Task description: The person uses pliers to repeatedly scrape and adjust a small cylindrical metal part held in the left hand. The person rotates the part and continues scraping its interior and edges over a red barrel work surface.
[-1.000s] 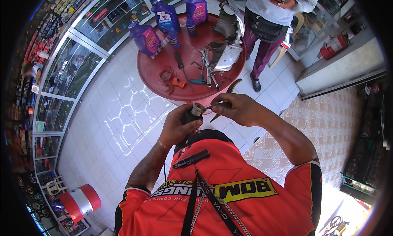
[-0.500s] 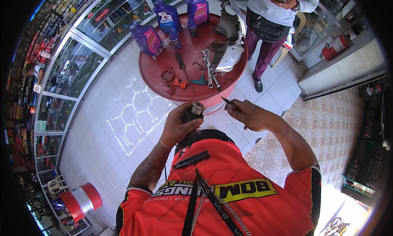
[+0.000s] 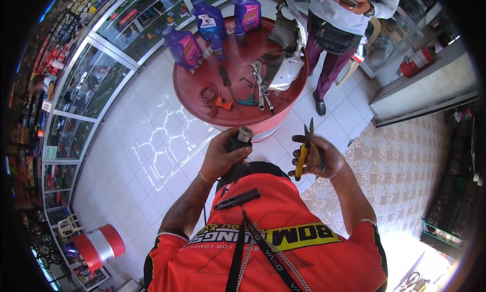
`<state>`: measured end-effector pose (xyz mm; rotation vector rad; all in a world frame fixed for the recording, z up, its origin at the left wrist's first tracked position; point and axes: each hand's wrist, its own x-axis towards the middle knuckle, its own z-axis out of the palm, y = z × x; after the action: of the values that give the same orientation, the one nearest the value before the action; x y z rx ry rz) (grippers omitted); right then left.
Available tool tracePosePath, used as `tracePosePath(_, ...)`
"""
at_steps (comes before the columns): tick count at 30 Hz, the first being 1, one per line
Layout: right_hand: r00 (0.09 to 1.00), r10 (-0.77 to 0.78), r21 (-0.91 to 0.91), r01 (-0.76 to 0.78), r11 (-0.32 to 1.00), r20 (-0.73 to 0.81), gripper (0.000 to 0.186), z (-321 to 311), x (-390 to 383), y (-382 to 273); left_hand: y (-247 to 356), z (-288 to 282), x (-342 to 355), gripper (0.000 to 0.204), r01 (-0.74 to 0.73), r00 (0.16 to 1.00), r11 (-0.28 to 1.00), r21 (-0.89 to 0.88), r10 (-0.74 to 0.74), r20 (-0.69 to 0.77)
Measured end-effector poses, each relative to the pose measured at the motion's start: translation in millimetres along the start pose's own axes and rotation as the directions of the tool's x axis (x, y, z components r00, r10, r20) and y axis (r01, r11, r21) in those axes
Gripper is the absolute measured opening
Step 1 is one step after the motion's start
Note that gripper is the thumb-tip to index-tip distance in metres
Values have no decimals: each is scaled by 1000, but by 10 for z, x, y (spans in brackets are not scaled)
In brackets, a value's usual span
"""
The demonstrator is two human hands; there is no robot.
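Observation:
My left hand (image 3: 223,155) is wrapped round a dark cylindrical part (image 3: 245,136) with a metal ring-shaped open end facing up. My fingers hide its lower body. To the right, my right hand (image 3: 324,158), palm turned up and fingers loosely spread, holds yellow-handled pliers (image 3: 304,155) with pointed jaws slightly apart and tips upward. The two hands are apart, in front of my red shirt and short of a round red table (image 3: 202,107). On that table lie a screwdriver (image 3: 224,76), several wrenches (image 3: 261,89), an orange piece (image 3: 223,103) and a teal-handled tool (image 3: 247,100).
Purple bottles (image 3: 183,48) stand at the table's far left; a silver-and-dark engine cover (image 3: 286,72) rests at its right edge. Beyond it stands another person (image 3: 336,34) holding a phone. Glass display cases (image 3: 88,89) line the left; a red-and-white drum (image 3: 99,248) is lower left.
My right hand has turned palm up and moved slightly right, bringing the pliers from pointing left to upright with the yellow handle showing. My left hand and its part have barely moved.

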<state>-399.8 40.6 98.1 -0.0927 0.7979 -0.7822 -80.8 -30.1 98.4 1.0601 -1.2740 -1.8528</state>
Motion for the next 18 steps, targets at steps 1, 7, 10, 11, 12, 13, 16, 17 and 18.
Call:
tracePosePath(1, 997, -78, -65, 78, 995, 7, 68, 43, -48, 84, 1, -3, 3, 47, 28, 1000, 1000, -3, -28, -5)
tracePosePath(7, 996, -40, -459, 69, 886, 73, 85, 303, -221, 95, 10, 51, 76, 48, 35, 999, 999, -12, -35, 21)
tracePosePath(10, 996, 57, -463, -16, 886, 74, 72, 457, -178, 40, 17, 86, 101, 48, 21, 999, 1000, 4, -21, 27)
tracePosePath(11, 993, 95, -451, -51, 891, 76, 69, 513, -167, 31, 18, 92, 108, 48, -1, 1000, 999, 43, -1, 26)
tracePosePath(12, 993, 103, -527, -57, 848, 58, 65, 569, -166, 25, 21, 93, 117, 48, -4, 1000, 998, 70, 3, 20)
tracePosePath(13, 993, 110, -590, -68, 805, 36, 62, 626, -173, 15, 25, 90, 124, 48, -1, 1000, 996, 86, 0, 16)
tracePosePath(16, 992, 124, -792, -67, 606, 11, 59, 781, -208, -47, 31, 80, 139, 48, -9, 1000, 997, 81, 8, 18)
tracePosePath(17, 991, 134, -853, -71, 517, -2, 58, 821, -214, -77, 32, 78, 141, 48, -19, 1000, 995, 95, 18, 13)
tracePosePath(18, 991, 132, -878, -69, 474, -6, 57, 847, -231, -112, 33, 75, 139, 48, -20, 1000, 995, 98, 19, 10)
